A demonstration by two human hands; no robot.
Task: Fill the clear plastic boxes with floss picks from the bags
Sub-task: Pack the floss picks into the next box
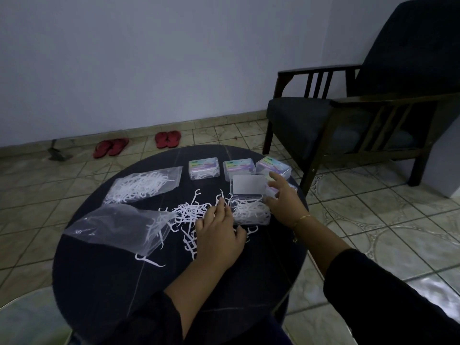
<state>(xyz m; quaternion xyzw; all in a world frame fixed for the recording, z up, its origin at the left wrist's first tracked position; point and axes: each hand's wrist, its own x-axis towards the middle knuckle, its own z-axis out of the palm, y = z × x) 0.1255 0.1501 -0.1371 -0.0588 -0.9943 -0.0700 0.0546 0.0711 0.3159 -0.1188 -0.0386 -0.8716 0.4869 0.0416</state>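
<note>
An open clear plastic box [251, 211] holding white floss picks sits on the round dark table [112, 282], its lid [249, 184] standing up behind it. My right hand [283, 197] rests against the box's right side, fingers spread by the lid. My left hand [219, 235] lies flat over a loose heap of floss picks [189, 211], fingertips at the box's left edge. A nearly empty clear bag [119, 226] lies at the left. A fuller bag of picks [145, 184] lies behind it. Three closed, filled boxes [204, 168] line the far edge.
A dark wooden armchair [361, 108] stands right of the table. Two pairs of red sandals [139, 143] lie on the tiled floor by the wall, with a dustpan-like tool [56, 153] to their left. A single floss pick [149, 260] lies toward the table's near side.
</note>
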